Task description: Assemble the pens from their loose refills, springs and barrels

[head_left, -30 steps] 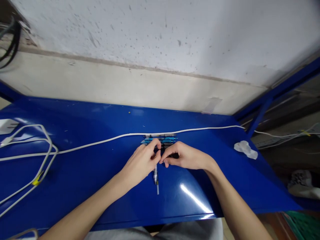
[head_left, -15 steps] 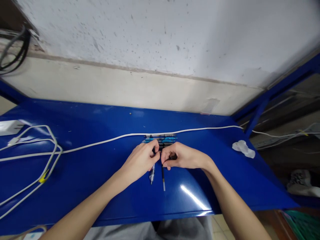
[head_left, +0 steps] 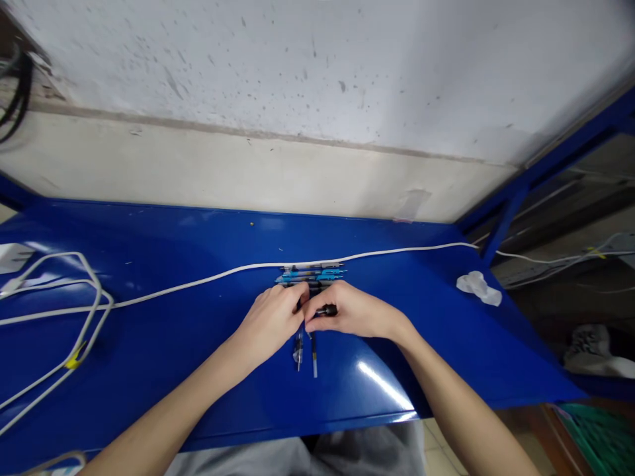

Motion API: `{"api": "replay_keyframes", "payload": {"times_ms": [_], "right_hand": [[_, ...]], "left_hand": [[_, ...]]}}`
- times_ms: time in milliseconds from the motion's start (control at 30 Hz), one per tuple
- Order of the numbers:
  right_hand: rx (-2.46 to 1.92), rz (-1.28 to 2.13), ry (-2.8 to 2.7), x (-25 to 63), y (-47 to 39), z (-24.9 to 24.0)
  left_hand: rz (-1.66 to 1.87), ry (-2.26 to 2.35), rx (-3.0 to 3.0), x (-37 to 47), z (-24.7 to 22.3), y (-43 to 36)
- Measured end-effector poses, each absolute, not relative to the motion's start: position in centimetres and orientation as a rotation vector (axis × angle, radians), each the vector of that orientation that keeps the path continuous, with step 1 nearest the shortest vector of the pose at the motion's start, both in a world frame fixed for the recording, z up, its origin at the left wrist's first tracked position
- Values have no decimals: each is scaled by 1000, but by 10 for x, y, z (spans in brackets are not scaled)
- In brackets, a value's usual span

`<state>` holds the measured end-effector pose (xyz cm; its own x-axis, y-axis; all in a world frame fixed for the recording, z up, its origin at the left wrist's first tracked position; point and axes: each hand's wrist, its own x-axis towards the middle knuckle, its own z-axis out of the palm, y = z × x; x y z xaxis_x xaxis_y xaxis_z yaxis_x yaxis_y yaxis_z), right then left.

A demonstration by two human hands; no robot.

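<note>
Several pens [head_left: 312, 272], some with blue parts, lie side by side on the blue table [head_left: 198, 238], partly behind my hands. My left hand [head_left: 275, 316] is closed, its fingertips meeting those of my right hand; what it grips is hidden. My right hand [head_left: 350, 309] is closed on a black pen part [head_left: 326, 310] that shows between thumb and fingers. Just below the hands lie a clear pen piece [head_left: 298, 350] and a thin refill [head_left: 314, 357] with a pale end, both pointing towards me.
A white cable [head_left: 198, 279] runs across the table behind the pens and loops at the left, near a white plug block [head_left: 14, 256]. Crumpled clear plastic [head_left: 479, 288] lies at the right. A wall [head_left: 297, 178] stands behind.
The camera view has shifted slightly. The fingertips of my two hands have come together, and the black part in my right hand now shows more plainly.
</note>
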<state>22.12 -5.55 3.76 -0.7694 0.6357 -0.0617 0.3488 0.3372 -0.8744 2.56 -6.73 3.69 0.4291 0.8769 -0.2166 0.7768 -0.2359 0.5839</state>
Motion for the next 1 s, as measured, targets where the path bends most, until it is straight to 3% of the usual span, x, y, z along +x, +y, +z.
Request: {"api": "replay_keyframes", "payload": {"times_ms": [400, 700, 1000], "right_hand": [[-1238, 1312, -2367, 228, -63, 52], [-1358, 1558, -2283, 230, -66, 42], [-1326, 1616, -2142, 234, -60, 48]], "left_hand": [[299, 1375, 2071, 25, 33, -69], [906, 1468, 1883, 15, 20, -51], [946, 1560, 2149, 13, 7, -45]]}}
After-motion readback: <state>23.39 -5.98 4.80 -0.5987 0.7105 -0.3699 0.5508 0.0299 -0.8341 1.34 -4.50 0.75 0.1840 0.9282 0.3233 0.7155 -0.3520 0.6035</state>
